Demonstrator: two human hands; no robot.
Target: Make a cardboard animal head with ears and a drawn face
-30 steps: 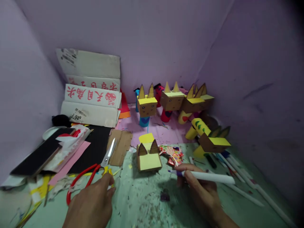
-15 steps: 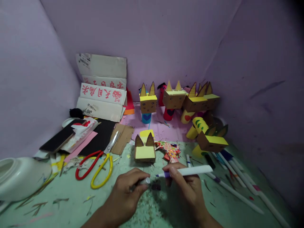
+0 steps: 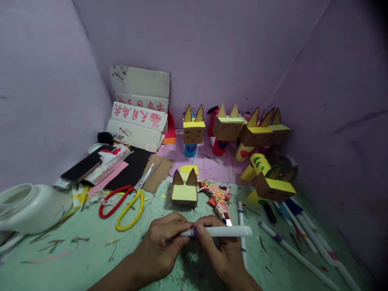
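In the head view, my right hand [image 3: 224,252] grips a white felt-tip marker [image 3: 233,231] with a purple band, held level. My left hand [image 3: 162,244] pinches the marker's white cap [image 3: 186,233] between thumb and fingers. The cap sits over the marker's tip end, and the two hands meet there; whether it is fully pressed on I cannot tell. Just beyond the hands rests a small cardboard box head [image 3: 184,194] with a pale yellow top and two brown pointed ears. A colourful patterned cutter [image 3: 220,198] lies to its right.
Scissors [image 3: 129,202] with red and yellow handles lie left. A white jar [image 3: 36,208] is tipped at the far left. Several finished cardboard figures [image 3: 194,133] stand at the back. More markers [image 3: 298,254] lie right. Folded white cardboard [image 3: 138,121] leans on the wall.
The purple marker tip, bare and apart from the cap before, is now inside it. My right hand has moved left to meet my left hand. The view has shifted slightly.
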